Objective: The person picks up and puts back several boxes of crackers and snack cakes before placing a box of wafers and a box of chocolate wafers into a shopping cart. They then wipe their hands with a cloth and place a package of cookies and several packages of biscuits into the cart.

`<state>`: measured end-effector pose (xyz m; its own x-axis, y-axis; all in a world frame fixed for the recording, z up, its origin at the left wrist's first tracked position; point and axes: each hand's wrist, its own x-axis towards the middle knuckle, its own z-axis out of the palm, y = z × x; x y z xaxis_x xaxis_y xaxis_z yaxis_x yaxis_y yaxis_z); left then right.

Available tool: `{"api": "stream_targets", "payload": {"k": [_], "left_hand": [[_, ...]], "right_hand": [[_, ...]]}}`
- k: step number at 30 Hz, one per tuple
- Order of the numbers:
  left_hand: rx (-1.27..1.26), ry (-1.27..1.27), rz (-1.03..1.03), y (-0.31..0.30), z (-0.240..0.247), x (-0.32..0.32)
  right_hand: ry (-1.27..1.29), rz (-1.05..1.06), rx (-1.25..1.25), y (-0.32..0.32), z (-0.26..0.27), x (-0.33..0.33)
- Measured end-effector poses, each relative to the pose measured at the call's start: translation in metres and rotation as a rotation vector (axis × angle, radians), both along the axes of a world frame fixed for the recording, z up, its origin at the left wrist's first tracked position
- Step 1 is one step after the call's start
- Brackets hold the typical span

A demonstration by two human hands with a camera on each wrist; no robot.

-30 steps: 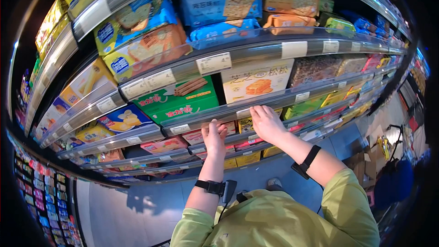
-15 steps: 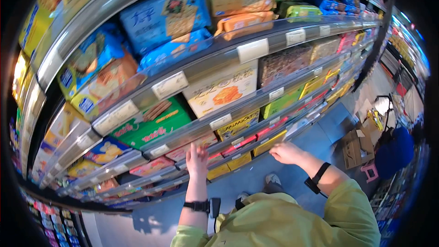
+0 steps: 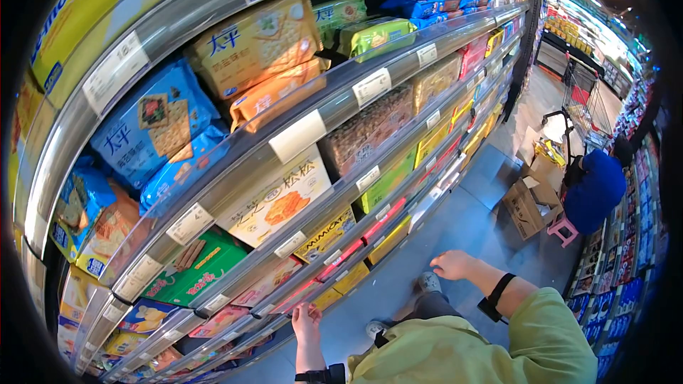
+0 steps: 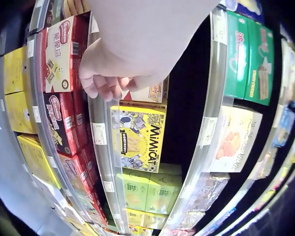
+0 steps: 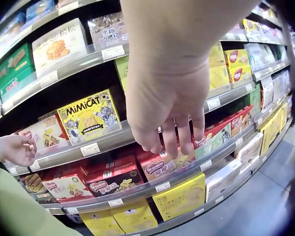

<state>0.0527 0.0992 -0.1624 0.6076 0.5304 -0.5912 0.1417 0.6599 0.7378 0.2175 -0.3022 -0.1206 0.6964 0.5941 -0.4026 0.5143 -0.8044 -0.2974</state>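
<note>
My left hand [image 3: 307,321] hangs at the front of the lower shelves, its fingers loosely curled with nothing in them. In the left wrist view its fingertips overlap a shelf's front edge, near a yellow MIMICAT box [image 4: 139,138] and a red-and-cream snack box [image 4: 61,55]. My right hand [image 3: 453,266] is over the floor, away from the shelves, with relaxed fingers and nothing held. From the right wrist, its fingers hang in front of red snack boxes [image 5: 113,181], with the MIMICAT box to their left.
Packs of crackers [image 3: 257,43] fill the upper shelf, above a white box [image 3: 279,199] and a green box [image 3: 203,270]. On the right, an open cardboard box [image 3: 528,210], a pink stool [image 3: 563,229] and a person in blue [image 3: 596,188] stand along the aisle, with a shopping cart [image 3: 587,110] beyond.
Both hands have come away from the shelf edge and lowered, the right one farther out over the floor. The head view has swung right, showing more of the aisle.
</note>
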Motion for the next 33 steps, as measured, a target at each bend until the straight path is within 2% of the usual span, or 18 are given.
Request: {"api": "stream_targets", "payload": {"k": [3, 7, 14, 17, 19, 21, 24, 27, 29, 31, 32, 33], "left_hand": [[-0.013, -0.057, -0.018, -0.01, -0.002, 0.013], [0.024, -0.006, 0.0, -0.027, 0.0, 0.031], [0.066, 0.036, 0.106, -0.086, -0.002, 0.078], [0.045, 0.07, 0.085, -0.122, 0.005, 0.105], [0.046, 0.089, -0.003, -0.143, 0.014, 0.125], [0.056, 0.046, 0.025, -0.161, 0.012, 0.136], [0.066, -0.055, 0.067, -0.183, 0.01, 0.152], [0.125, 0.005, 0.184, -0.207, 0.014, 0.133], [0.308, 0.065, 0.263, -0.222, 0.013, 0.099], [0.437, 0.097, 0.389, -0.237, 0.009, 0.057], [0.491, 0.203, 0.427, -0.241, 0.005, 0.033], [0.54, 0.317, 0.471, -0.245, 0.0, 0.006]], "right_hand": [[0.016, -0.002, 0.02, -0.006, 0.003, 0.013], [-0.01, 0.026, 0.074, -0.026, -0.01, 0.042], [-0.021, 0.073, 0.172, -0.088, -0.008, 0.127], [0.018, 0.037, 0.18, -0.113, -0.001, 0.169], [0.003, 0.082, 0.219, -0.129, -0.005, 0.195], [0.034, 0.043, 0.196, -0.145, -0.001, 0.217], [0.047, 0.135, 0.16, -0.167, -0.016, 0.25], [0.087, 0.219, 0.082, -0.182, -0.038, 0.279], [0.102, 0.304, 0.015, -0.176, -0.044, 0.292], [0.157, 0.242, 0.062, -0.169, -0.039, 0.294], [0.128, 0.244, 0.059, -0.161, -0.04, 0.293], [0.13, 0.332, 0.048, -0.155, -0.046, 0.296]]}}
